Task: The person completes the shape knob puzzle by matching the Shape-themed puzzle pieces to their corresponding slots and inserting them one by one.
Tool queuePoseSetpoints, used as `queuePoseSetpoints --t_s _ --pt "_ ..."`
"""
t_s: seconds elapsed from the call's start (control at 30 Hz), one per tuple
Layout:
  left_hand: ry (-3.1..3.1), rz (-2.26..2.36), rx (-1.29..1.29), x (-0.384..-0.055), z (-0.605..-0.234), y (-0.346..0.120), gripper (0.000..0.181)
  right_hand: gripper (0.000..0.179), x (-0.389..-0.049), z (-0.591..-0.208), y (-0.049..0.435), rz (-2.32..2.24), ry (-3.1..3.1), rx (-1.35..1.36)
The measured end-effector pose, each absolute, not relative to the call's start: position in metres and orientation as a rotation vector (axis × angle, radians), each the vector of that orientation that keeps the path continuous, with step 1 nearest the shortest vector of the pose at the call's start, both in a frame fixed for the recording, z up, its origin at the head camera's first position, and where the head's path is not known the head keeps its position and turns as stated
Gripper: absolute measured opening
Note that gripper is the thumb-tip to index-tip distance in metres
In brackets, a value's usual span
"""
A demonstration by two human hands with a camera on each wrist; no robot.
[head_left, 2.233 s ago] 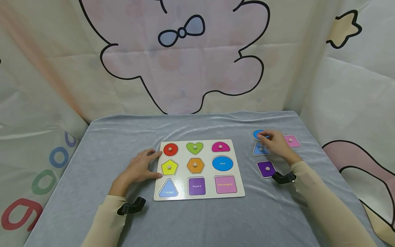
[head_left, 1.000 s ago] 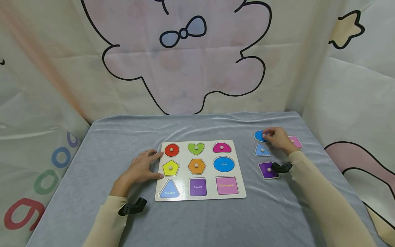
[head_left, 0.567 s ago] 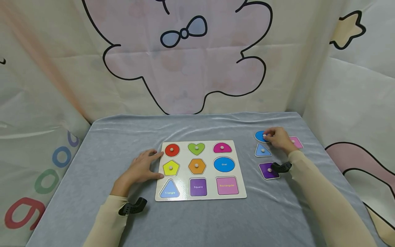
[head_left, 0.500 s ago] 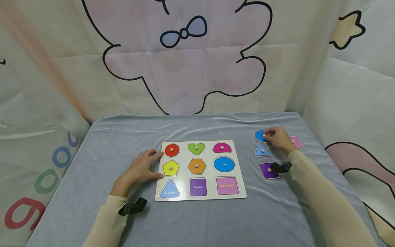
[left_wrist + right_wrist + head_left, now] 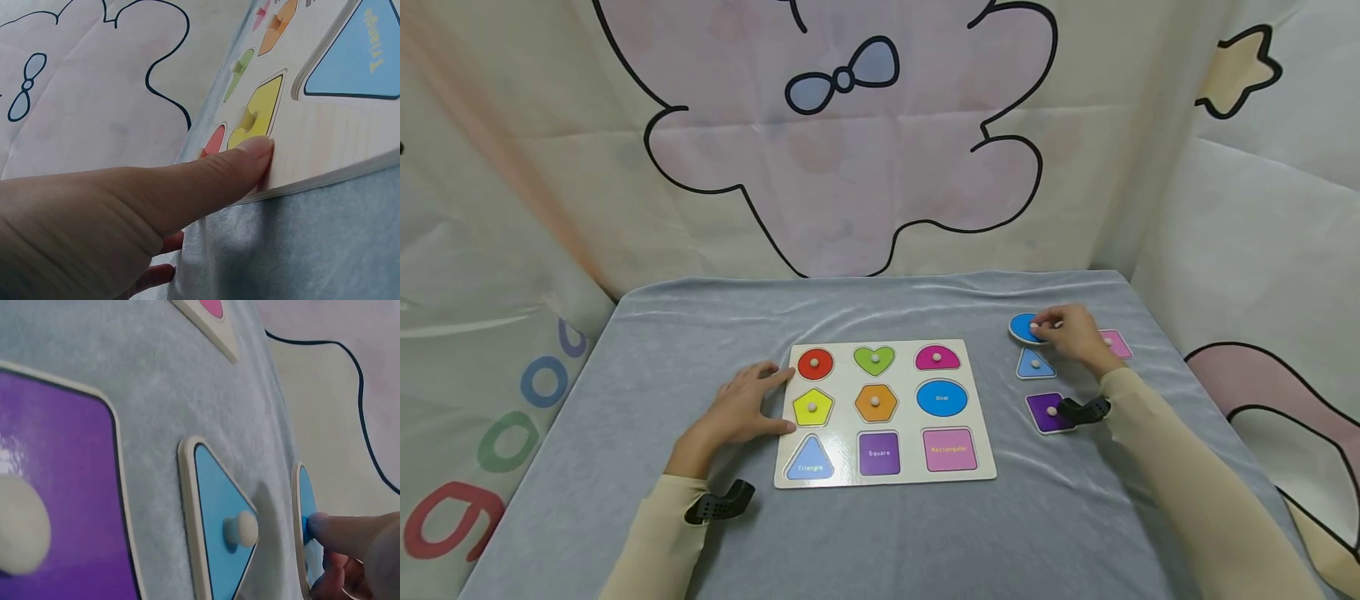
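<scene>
My right hand (image 5: 1073, 335) pinches the small knob of a blue oval puzzle piece (image 5: 1022, 326) at the table's back right. In the right wrist view, the oval piece (image 5: 300, 519) stands a little off the cloth, with thumb and fingers at its knob. My left hand (image 5: 739, 407) lies along the left edge of a white shape-puzzle board (image 5: 842, 479), fingers spread. Its thumb (image 5: 247, 153) presses on the board's top beside the yellow pentagon (image 5: 259, 112). The board's recesses for Oval (image 5: 942, 398), Triangle (image 5: 810, 460), Square (image 5: 878, 453) and Rectangular (image 5: 950, 450) show their printed bottoms.
Near my right hand lie a blue triangle piece (image 5: 1035, 363), a purple square piece (image 5: 1048, 413) and a pink rectangle piece (image 5: 1116, 342), partly behind the hand. Red circle (image 5: 815, 363), green heart (image 5: 873, 360), magenta half-circle (image 5: 937, 357) and orange hexagon (image 5: 875, 402) sit in the board.
The right hand has shifted slightly left with the blue oval piece, which now appears lifted and tilted off the cloth. The left hand and the board have stayed put.
</scene>
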State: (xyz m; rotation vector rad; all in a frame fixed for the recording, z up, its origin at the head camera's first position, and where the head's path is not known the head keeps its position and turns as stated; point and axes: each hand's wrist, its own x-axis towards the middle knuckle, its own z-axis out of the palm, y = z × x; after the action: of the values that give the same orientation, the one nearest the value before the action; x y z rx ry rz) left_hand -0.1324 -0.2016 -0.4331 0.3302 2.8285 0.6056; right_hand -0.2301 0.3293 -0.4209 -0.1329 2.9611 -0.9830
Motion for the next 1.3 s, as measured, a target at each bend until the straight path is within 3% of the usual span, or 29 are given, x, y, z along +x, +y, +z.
queuePoseSetpoints --t_s 0.43,1.3 --pt "2.837 0.606 0.331 -0.132 -0.434 -0.203 0.09 0.015 -0.216 -0.41 0.308 -1.028 2.999 -0.325" --pt "2.826 0.62 0.328 -0.132 -0.435 -0.202 0.091 0.011 -0.188 -0.406 0.257 -1.107 2.925 -0.484"
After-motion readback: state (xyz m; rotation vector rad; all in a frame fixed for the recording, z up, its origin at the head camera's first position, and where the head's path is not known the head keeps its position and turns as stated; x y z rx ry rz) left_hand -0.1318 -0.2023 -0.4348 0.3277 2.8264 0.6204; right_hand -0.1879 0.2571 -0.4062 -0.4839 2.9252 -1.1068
